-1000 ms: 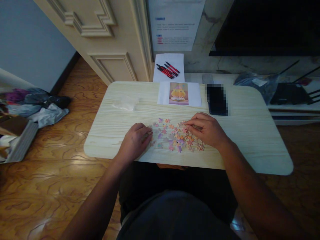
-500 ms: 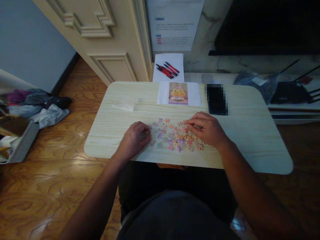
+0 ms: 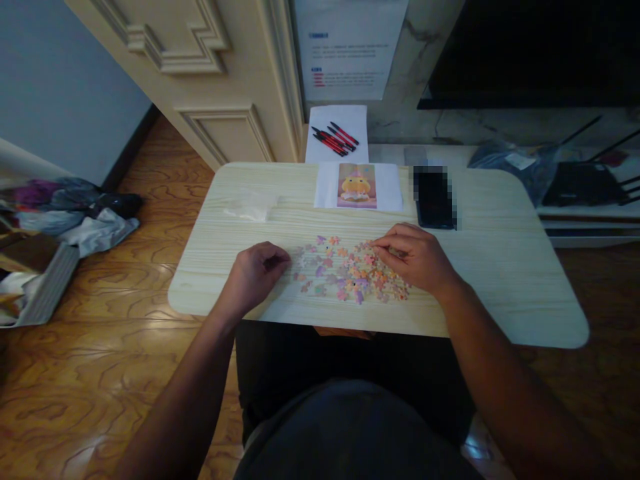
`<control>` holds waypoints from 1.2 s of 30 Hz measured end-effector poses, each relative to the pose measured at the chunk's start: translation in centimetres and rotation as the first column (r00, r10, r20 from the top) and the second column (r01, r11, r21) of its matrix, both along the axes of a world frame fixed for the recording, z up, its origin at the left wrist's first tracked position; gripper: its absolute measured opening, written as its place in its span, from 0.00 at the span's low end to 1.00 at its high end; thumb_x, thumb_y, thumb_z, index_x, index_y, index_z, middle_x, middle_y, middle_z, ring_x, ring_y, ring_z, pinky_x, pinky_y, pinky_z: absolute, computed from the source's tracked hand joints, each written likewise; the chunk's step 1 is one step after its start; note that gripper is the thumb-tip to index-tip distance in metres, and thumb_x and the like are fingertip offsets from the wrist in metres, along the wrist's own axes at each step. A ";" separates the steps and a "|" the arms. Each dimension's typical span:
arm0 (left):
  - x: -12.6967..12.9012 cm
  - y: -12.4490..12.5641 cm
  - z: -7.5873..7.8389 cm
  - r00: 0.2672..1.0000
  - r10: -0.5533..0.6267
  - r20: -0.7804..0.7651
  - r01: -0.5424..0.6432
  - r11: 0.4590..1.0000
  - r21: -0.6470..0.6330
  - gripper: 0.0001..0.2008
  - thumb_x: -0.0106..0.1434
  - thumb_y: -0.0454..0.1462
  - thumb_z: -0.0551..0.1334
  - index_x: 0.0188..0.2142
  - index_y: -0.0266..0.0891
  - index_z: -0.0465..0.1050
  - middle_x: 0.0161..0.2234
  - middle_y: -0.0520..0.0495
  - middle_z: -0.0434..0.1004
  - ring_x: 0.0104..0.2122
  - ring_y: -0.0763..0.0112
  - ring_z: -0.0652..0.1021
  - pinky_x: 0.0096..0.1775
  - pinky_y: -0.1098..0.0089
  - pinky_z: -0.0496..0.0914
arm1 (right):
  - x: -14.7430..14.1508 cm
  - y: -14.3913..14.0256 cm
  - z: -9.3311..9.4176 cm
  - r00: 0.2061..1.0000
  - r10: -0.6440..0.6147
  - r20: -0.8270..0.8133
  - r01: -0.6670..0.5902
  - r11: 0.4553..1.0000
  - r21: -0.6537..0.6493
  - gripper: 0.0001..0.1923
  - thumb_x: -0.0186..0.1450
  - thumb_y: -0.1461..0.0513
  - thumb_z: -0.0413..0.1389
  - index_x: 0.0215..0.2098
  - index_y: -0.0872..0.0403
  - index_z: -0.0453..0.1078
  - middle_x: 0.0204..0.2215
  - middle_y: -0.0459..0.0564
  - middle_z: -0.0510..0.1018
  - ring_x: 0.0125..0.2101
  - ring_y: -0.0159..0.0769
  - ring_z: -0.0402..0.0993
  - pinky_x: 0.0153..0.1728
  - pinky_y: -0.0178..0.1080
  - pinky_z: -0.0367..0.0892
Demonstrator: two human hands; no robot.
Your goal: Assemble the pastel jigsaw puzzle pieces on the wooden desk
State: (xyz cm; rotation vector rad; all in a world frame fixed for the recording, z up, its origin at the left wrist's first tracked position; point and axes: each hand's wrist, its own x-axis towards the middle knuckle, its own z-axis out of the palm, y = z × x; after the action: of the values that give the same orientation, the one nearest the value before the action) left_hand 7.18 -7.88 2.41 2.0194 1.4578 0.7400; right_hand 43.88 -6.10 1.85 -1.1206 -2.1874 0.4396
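Small pink, orange and lilac jigsaw puzzle pieces point(image 3: 358, 274) lie loose on the pale wood-grain table point(image 3: 510, 280), densest toward my right hand point(image 3: 417, 259). That hand's thumb and forefinger are pinched on a puzzle piece point(image 3: 371, 244) at the heap's upper edge. Left of the scattered pieces, my left hand point(image 3: 259, 275) is closed with thumb and fingertips together; whatever lies between them is too small to make out. Beyond the pieces lies a white sheet with a printed picture point(image 3: 357, 186) of a yellow cartoon figure.
A black phone point(image 3: 435, 198) rests at the back right of the table, and a clear plastic bag point(image 3: 253, 205) at the back left. Several red and black pens point(image 3: 335, 139) lie on white paper point(image 3: 339, 115) behind the table. A cream panelled door point(image 3: 200, 87) stands beyond.
My left hand has drawn back to the left, away from the pieces, uncovering a few at the left edge. My right hand has stayed almost still.
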 end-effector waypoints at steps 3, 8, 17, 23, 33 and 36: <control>-0.1 0.1 -0.1 1.000 -0.017 -0.003 0.018 1.000 0.024 0.05 0.67 0.34 0.67 0.35 0.38 0.84 0.34 0.46 0.79 0.30 0.69 0.77 0.33 0.68 0.73 | 0.1 0.0 0.0 1.000 -0.007 0.001 0.007 1.000 -0.003 0.09 0.76 0.60 0.61 0.44 0.47 0.85 0.35 0.50 0.83 0.36 0.43 0.80 0.39 0.46 0.74; 0.5 0.3 -0.1 0.994 -0.089 -0.060 0.093 0.993 0.072 0.08 0.70 0.33 0.65 0.43 0.38 0.86 0.38 0.45 0.79 0.32 0.68 0.77 0.38 0.66 0.76 | 0.1 0.0 -0.1 1.000 -0.010 -0.004 0.010 1.000 0.023 0.08 0.76 0.60 0.61 0.44 0.47 0.85 0.35 0.50 0.83 0.36 0.43 0.80 0.38 0.46 0.74; 1.8 2.0 1.2 0.924 -0.299 -0.240 0.304 0.953 -0.019 0.11 0.72 0.29 0.60 0.43 0.38 0.84 0.39 0.43 0.80 0.37 0.63 0.80 0.42 0.64 0.76 | 0.2 0.0 -0.2 1.000 -0.021 -0.012 0.021 1.000 0.017 0.09 0.76 0.59 0.61 0.43 0.48 0.85 0.34 0.50 0.83 0.35 0.43 0.80 0.38 0.46 0.75; 2.4 2.6 1.8 0.908 -0.333 -0.255 0.328 0.942 -0.062 0.08 0.69 0.27 0.60 0.38 0.39 0.77 0.38 0.44 0.78 0.37 0.62 0.79 0.41 0.63 0.75 | 0.2 -0.1 -0.2 1.000 -0.020 -0.017 0.020 1.000 0.006 0.09 0.76 0.60 0.61 0.43 0.48 0.85 0.36 0.51 0.84 0.36 0.43 0.81 0.39 0.46 0.75; 2.0 1.9 1.5 0.957 -0.284 -0.062 0.285 0.959 0.010 0.08 0.65 0.26 0.63 0.35 0.39 0.77 0.33 0.48 0.78 0.31 0.68 0.77 0.36 0.68 0.71 | 0.1 0.0 -0.3 0.999 -0.026 -0.025 0.026 1.000 0.016 0.09 0.76 0.59 0.61 0.43 0.47 0.85 0.35 0.50 0.83 0.35 0.43 0.79 0.39 0.46 0.74; 1.7 1.5 1.3 0.950 -0.308 -0.049 0.308 0.951 0.011 0.07 0.66 0.26 0.63 0.35 0.37 0.79 0.34 0.46 0.79 0.32 0.69 0.78 0.36 0.68 0.72 | 0.1 0.0 -0.3 0.999 -0.026 -0.036 0.027 0.999 0.017 0.09 0.76 0.59 0.61 0.43 0.47 0.86 0.34 0.50 0.82 0.34 0.42 0.79 0.39 0.45 0.74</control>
State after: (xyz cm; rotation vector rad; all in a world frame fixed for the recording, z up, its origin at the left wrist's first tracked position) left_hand 8.85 -6.41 3.70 2.2230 1.1231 0.5788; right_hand 43.99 -6.14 1.59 -1.1231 -2.1393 0.4248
